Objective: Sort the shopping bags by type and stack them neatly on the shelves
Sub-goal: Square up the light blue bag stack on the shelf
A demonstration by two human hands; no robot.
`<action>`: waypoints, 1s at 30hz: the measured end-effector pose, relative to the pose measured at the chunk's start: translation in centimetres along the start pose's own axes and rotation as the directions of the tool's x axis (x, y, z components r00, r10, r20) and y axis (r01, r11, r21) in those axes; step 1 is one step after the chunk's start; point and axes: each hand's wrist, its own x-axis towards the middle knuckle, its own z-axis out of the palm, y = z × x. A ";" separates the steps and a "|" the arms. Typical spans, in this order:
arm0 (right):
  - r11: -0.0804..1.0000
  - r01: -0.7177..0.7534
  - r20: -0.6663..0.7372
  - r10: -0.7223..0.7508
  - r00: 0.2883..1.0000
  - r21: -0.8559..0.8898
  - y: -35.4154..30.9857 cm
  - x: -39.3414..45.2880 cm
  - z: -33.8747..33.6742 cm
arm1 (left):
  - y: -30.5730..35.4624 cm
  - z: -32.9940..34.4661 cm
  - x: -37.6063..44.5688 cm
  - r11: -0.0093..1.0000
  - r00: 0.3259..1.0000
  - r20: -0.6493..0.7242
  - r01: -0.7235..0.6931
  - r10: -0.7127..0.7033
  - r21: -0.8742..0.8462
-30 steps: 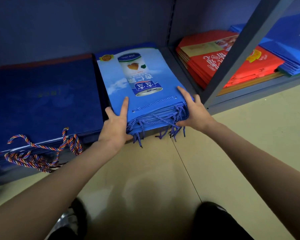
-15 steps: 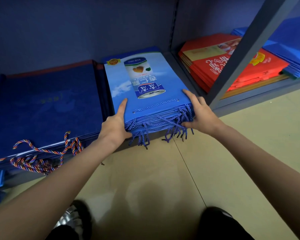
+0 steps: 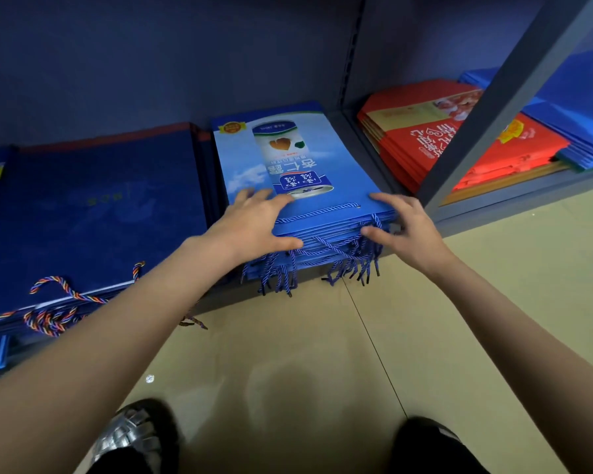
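A stack of light-blue shopping bags, printed with a white can, lies flat on the bottom shelf, its blue rope handles hanging over the front edge. My left hand rests on the stack's near left corner, fingers spread flat on top and thumb against the front edge. My right hand touches the near right corner, with its fingers on top and its thumb at the front among the handles. Neither hand lifts a bag.
A dark navy bag stack with multicoloured rope handles lies to the left. Past the slanted grey shelf post sit a red bag stack and another blue stack. Beige floor and my shoes are below.
Both hands have shifted from the sides of the light-blue stack onto its top near corners. The stack sits slightly further back on the shelf.
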 end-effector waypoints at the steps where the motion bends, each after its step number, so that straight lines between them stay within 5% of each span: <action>1: 1.000 -0.018 0.011 0.018 1.000 -0.008 -0.1 0.1 0.1 | -0.1 0.0 0.4 1.000 1.000 0.007 -0.006 0.006 0.007; 4: 0.995 -0.021 -0.009 0.020 1.000 -0.102 -0.3 -0.1 0.7 | -0.3 -0.2 1.0 0.995 0.998 0.026 -0.055 0.053 0.079; 8: 0.912 0.265 -0.300 -0.360 0.883 -0.315 -1.0 -1.5 1.8 | -0.5 -0.3 1.4 0.980 0.995 0.028 -0.104 0.101 0.172; 11: 0.808 0.326 -0.236 -0.484 0.843 -0.491 -0.8 -2.3 4.1 | -0.4 -0.3 1.7 0.982 0.996 0.040 -0.090 0.085 0.165; 15: 0.752 0.244 -0.239 -0.470 0.850 -0.612 -0.4 -2.3 6.6 | -0.6 -1.3 2.1 0.986 0.990 0.104 -0.110 0.097 0.126; 26: 0.907 0.227 -0.406 -0.368 0.836 -0.354 -0.8 -2.2 0.4 | -1.6 -2.5 2.7 0.994 0.981 0.162 -0.110 0.105 0.020; 30: 0.985 0.168 -0.454 -0.168 0.875 -0.041 -2.6 -1.9 -2.1 | -1.7 -3.8 2.4 0.990 0.989 -0.030 -0.144 0.144 -0.008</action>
